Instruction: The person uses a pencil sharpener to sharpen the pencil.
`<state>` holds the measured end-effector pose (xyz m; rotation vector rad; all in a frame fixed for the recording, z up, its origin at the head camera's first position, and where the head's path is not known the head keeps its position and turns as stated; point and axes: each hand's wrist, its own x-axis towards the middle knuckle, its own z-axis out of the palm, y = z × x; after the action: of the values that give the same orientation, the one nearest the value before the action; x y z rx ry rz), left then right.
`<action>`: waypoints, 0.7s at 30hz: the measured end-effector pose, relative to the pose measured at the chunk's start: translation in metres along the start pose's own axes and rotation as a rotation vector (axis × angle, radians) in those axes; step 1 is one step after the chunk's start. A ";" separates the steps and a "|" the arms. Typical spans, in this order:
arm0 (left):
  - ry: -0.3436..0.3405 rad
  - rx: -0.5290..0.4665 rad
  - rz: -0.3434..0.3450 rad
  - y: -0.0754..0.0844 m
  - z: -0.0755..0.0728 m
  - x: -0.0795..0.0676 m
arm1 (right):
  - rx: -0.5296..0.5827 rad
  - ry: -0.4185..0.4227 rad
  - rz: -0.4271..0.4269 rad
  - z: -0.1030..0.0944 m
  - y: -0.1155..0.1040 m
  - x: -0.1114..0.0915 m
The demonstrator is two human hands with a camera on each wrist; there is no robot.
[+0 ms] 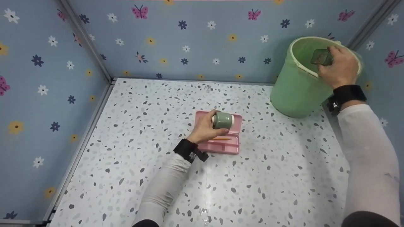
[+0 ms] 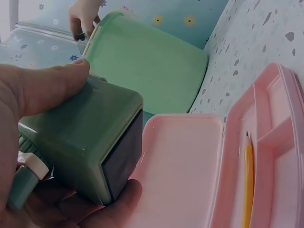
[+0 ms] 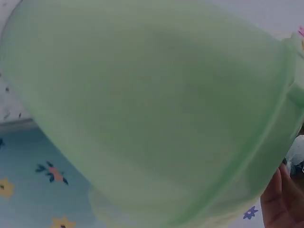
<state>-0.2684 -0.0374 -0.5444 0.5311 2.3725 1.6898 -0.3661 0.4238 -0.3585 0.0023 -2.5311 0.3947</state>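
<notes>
My left hand [image 1: 203, 128] grips a green pencil sharpener [image 1: 223, 120] with a crank at one end, held above a pink pencil case [image 1: 239, 119]. In the left wrist view the sharpener's dark rectangular face [image 2: 124, 156] shows, with thumb and fingers around the body. My right hand [image 1: 342, 67] pinches a small clear shavings drawer [image 1: 321, 57] over the mouth of a green bin [image 1: 296, 91]. Some brownish matter shows in the drawer. In the right wrist view the bin's wall hides most of the drawer and hand.
The pencil case lies open, with a yellow pencil [image 2: 248, 185] in one of its compartments. Behind the speckled table [image 1: 151, 116] stands a flowered wall panel [image 1: 202, 37], with further panels at both sides. The bin stands at the back right corner.
</notes>
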 end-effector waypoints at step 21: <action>0.014 0.036 -0.014 0.003 0.004 0.002 | -0.375 -0.032 -0.502 0.000 0.013 0.006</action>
<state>-0.2684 -0.0316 -0.5426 0.5085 2.4152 1.6531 -0.3723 0.4371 -0.3585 0.4901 -2.4827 -0.2787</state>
